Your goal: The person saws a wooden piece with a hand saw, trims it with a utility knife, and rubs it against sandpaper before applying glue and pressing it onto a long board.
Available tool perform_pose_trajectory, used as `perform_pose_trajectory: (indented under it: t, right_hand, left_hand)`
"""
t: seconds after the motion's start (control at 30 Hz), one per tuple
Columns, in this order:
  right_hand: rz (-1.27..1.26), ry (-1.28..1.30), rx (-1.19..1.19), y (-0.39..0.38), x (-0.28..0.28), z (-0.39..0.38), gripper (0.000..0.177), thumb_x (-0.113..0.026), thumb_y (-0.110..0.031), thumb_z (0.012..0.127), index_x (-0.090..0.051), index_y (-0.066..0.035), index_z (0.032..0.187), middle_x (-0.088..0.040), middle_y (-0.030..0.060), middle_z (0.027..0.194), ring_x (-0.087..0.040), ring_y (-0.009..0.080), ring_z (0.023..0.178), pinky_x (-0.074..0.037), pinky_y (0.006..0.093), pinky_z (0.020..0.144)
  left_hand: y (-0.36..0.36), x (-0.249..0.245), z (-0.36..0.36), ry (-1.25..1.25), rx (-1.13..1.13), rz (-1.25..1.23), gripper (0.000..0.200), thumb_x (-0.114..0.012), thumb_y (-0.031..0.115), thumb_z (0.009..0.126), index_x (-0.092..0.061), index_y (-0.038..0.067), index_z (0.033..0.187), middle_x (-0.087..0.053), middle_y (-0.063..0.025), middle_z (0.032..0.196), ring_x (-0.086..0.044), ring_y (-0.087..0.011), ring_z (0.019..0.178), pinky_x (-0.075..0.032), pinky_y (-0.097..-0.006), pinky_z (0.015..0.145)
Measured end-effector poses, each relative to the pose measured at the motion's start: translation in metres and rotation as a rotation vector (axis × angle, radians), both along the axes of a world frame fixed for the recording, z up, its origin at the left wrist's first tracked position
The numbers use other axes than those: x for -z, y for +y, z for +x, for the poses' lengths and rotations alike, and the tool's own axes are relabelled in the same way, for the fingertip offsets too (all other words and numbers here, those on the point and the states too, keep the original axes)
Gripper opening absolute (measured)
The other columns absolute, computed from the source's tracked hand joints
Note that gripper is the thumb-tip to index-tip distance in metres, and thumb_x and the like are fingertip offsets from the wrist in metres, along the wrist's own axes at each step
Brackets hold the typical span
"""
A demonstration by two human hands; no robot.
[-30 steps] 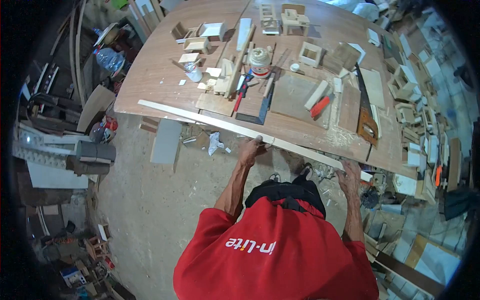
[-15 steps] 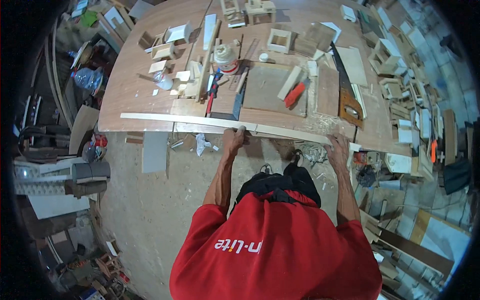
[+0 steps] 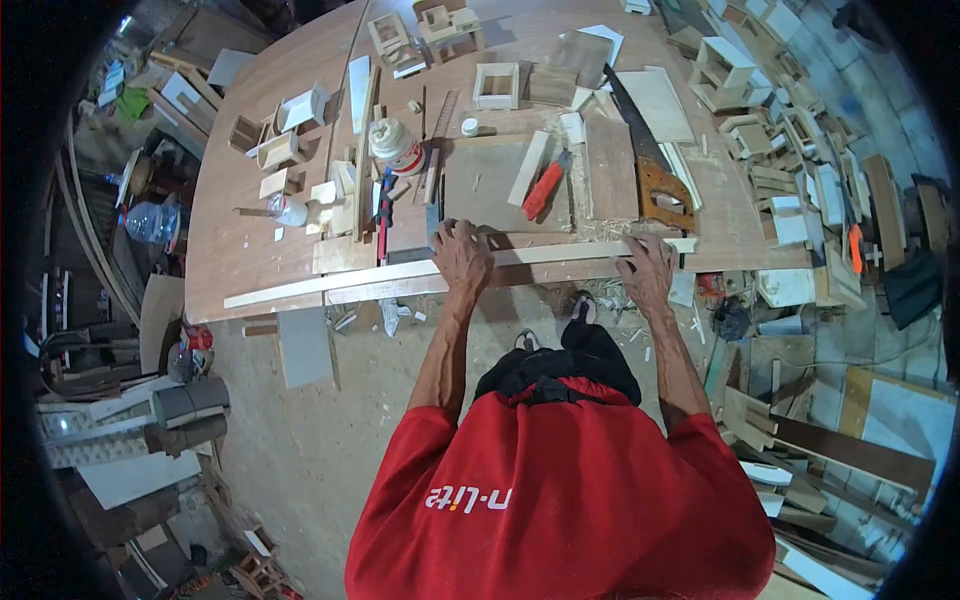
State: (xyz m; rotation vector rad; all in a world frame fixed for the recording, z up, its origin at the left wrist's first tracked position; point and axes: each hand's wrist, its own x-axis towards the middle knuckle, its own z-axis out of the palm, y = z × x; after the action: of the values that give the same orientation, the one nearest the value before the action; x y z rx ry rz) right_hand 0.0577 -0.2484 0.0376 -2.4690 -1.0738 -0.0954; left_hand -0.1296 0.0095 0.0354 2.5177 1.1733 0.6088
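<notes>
A long, pale wooden strip lies along the near edge of the worktable, slanting slightly. My left hand grips it near the middle, its fingers reaching over the top toward a try square, which the hand partly hides. At the strip's right part, my right hand has its fingers curled over the wood. Just beyond the right hand lies a handsaw with a wooden handle. A red-handled tool rests on a flat board past the strip.
An open white jar, a small glue bottle and several small wooden boxes stand on the table. Shavings lie near the saw handle. Wood scraps crowd the right side, and more material is piled at the left.
The strip has turned, its left end now nearer me and its right part farther onto the table. My left hand has moved forward, from the strip's near edge to over its top.
</notes>
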Motion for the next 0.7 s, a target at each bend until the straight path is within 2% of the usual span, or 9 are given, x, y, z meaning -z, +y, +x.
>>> perform_pose_trajectory:
  t: [0.17, 0.2, 0.27, 0.3, 0.33, 0.43, 0.47, 0.53, 0.7]
  right_hand:
    - [0.068, -0.100, 0.069, 0.008, -0.006, -0.010, 0.039, -0.067, -0.020, 0.076, -0.063, -0.011, 0.114, -0.053, 0.0052, 0.117, -0.046, 0.0260, 0.116, -0.029, 0.0518, 0.103]
    - [0.131, -0.103, 0.053, 0.013, -0.004, -0.010, 0.039, -0.065, -0.019, 0.077, -0.062, -0.010, 0.115, -0.053, 0.0064, 0.116, -0.047, 0.0273, 0.114, -0.033, 0.0498, 0.101]
    - [0.196, -0.106, 0.038, 0.030, -0.005, -0.011, 0.039, -0.063, -0.018, 0.078, -0.062, -0.009, 0.116, -0.054, 0.0076, 0.115, -0.049, 0.0286, 0.113, -0.037, 0.0477, 0.098]
    - [0.214, -0.009, 0.036, 0.044, -0.008, -0.012, 0.039, -0.062, -0.017, 0.078, -0.061, -0.008, 0.116, -0.056, 0.0096, 0.114, -0.052, 0.0304, 0.110, -0.041, 0.0459, 0.094]
    - [0.234, 0.090, 0.035, 0.057, -0.009, -0.012, 0.039, -0.062, -0.017, 0.079, -0.061, -0.006, 0.116, -0.057, 0.0116, 0.113, -0.054, 0.0322, 0.107, -0.045, 0.0440, 0.090]
    - [0.269, 0.310, 0.006, 0.090, -0.010, -0.009, 0.037, -0.060, -0.018, 0.081, -0.060, -0.005, 0.115, -0.059, 0.0155, 0.111, -0.058, 0.0351, 0.102, -0.048, 0.0437, 0.085]
    - [0.275, 0.303, 0.015, 0.097, -0.012, -0.009, 0.037, -0.060, -0.018, 0.081, -0.060, -0.005, 0.115, -0.059, 0.0155, 0.111, -0.058, 0.0351, 0.102, -0.048, 0.0437, 0.085]
    - [0.162, 0.352, 0.064, 0.103, -0.015, -0.009, 0.035, -0.059, -0.019, 0.082, -0.060, -0.004, 0.114, -0.060, 0.0167, 0.110, -0.059, 0.0352, 0.099, -0.048, 0.0443, 0.085]
    - [0.172, 0.416, 0.077, 0.101, -0.009, 0.005, 0.035, -0.059, -0.021, 0.083, -0.061, -0.003, 0.113, -0.061, 0.0174, 0.107, -0.060, 0.0351, 0.098, -0.048, 0.0436, 0.085]
  left_hand:
    - [-0.007, 0.001, 0.018, -0.066, 0.041, 0.021, 0.036, -0.065, 0.021, 0.077, -0.057, 0.006, 0.109, -0.052, -0.0182, 0.116, -0.048, -0.0375, 0.107, -0.042, -0.0499, 0.087]
    - [-0.004, 0.002, 0.028, -0.010, 0.044, -0.025, 0.045, -0.067, 0.027, 0.078, -0.054, 0.006, 0.116, -0.050, -0.0186, 0.121, -0.048, -0.0388, 0.110, -0.043, -0.0508, 0.088]
    - [-0.005, -0.010, 0.049, 0.009, 0.068, -0.111, 0.050, -0.067, 0.031, 0.079, -0.052, 0.006, 0.119, -0.050, -0.0190, 0.122, -0.049, -0.0394, 0.111, -0.043, -0.0517, 0.088]
    - [-0.006, -0.020, 0.061, 0.031, 0.089, -0.197, 0.055, -0.068, 0.035, 0.079, -0.050, 0.005, 0.122, -0.050, -0.0195, 0.123, -0.049, -0.0400, 0.112, -0.044, -0.0527, 0.089]
    - [-0.009, -0.028, 0.073, 0.128, 0.103, -0.187, 0.066, -0.069, 0.039, 0.079, -0.043, 0.004, 0.129, -0.050, -0.0205, 0.121, -0.049, -0.0401, 0.112, -0.045, -0.0547, 0.086]
    - [-0.010, -0.034, 0.106, 0.236, 0.135, -0.235, 0.073, -0.070, 0.041, 0.078, -0.039, 0.002, 0.132, -0.051, -0.0195, 0.120, -0.051, -0.0394, 0.111, -0.046, -0.0564, 0.083]
    - [-0.011, -0.024, 0.114, 0.222, 0.129, -0.168, 0.078, -0.072, 0.039, 0.075, -0.036, 0.003, 0.134, -0.052, -0.0184, 0.114, -0.052, -0.0372, 0.107, -0.047, -0.0558, 0.079]
    - [-0.010, -0.015, 0.126, 0.263, 0.135, -0.132, 0.079, -0.072, 0.038, 0.073, -0.036, 0.003, 0.134, -0.052, -0.0179, 0.111, -0.053, -0.0362, 0.105, -0.047, -0.0549, 0.078]
    - [-0.006, 0.005, 0.146, 0.276, 0.127, -0.002, 0.074, -0.069, 0.036, 0.071, -0.039, 0.002, 0.130, -0.052, -0.0170, 0.104, -0.055, -0.0349, 0.099, -0.047, -0.0518, 0.075]
